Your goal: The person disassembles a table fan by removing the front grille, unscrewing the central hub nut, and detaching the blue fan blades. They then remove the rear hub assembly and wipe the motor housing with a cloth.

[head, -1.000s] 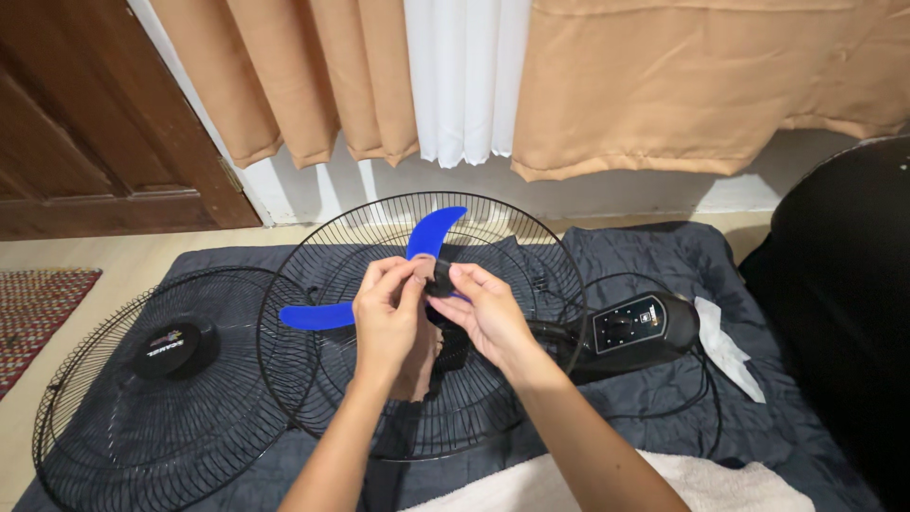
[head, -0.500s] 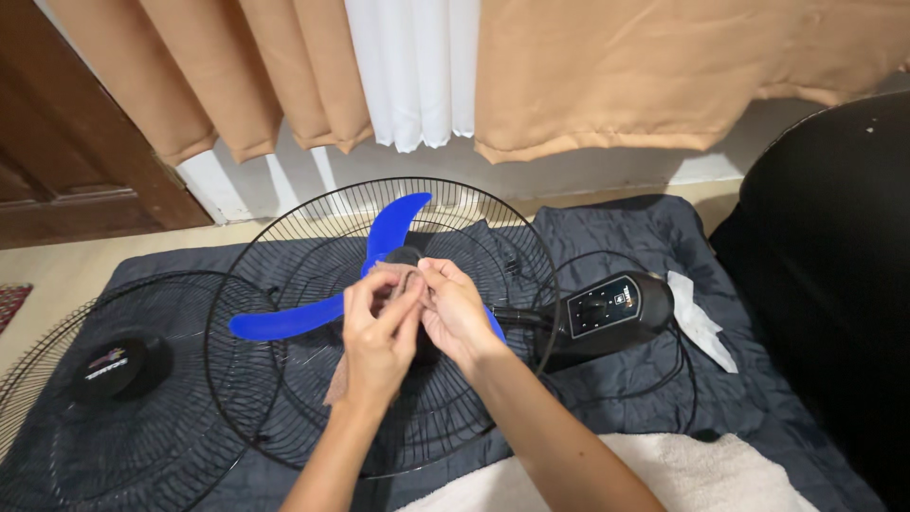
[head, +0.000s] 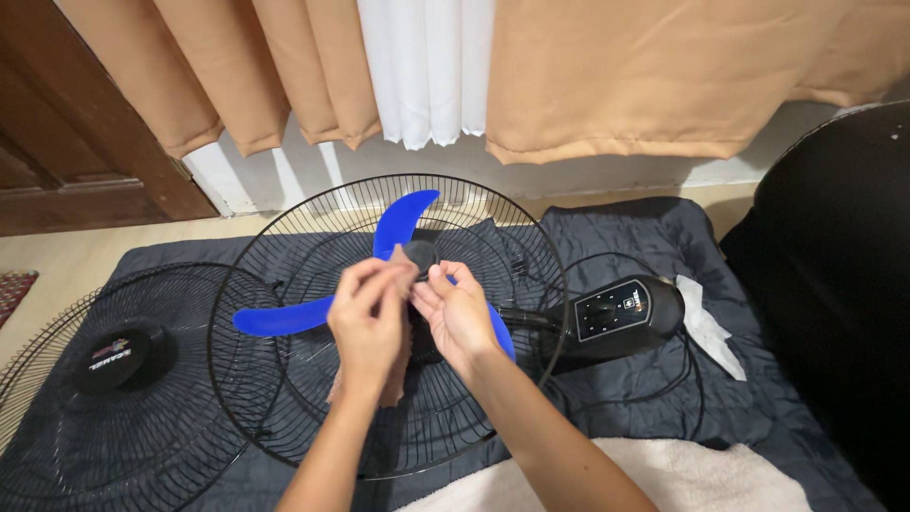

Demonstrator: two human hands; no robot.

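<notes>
A blue three-bladed fan propeller [head: 398, 223] sits inside a round black wire fan guard [head: 275, 379] lying on a dark blanket. My left hand [head: 368, 327] and my right hand [head: 455, 313] meet at the propeller's black hub [head: 422, 254], fingers pinched around it. A pinkish cloth [head: 398, 365] hangs between my hands below the hub. Which hand grips the cloth and which the hub is hard to tell. The fan's black body with a control panel [head: 611, 311] lies to the right of the guard.
A second black wire guard with a round centre cap [head: 118, 356] lies at the left. A white tissue [head: 706, 327] lies beside the fan body. A white towel [head: 664, 479] lies near me, a black chair [head: 834, 284] stands right, and curtains [head: 607, 76] and a wooden door [head: 66, 123] stand behind.
The view has shifted slightly, so the fan sits further right in frame. My hands stay at the hub, fingers working closer together on it. The blade has turned a little.
</notes>
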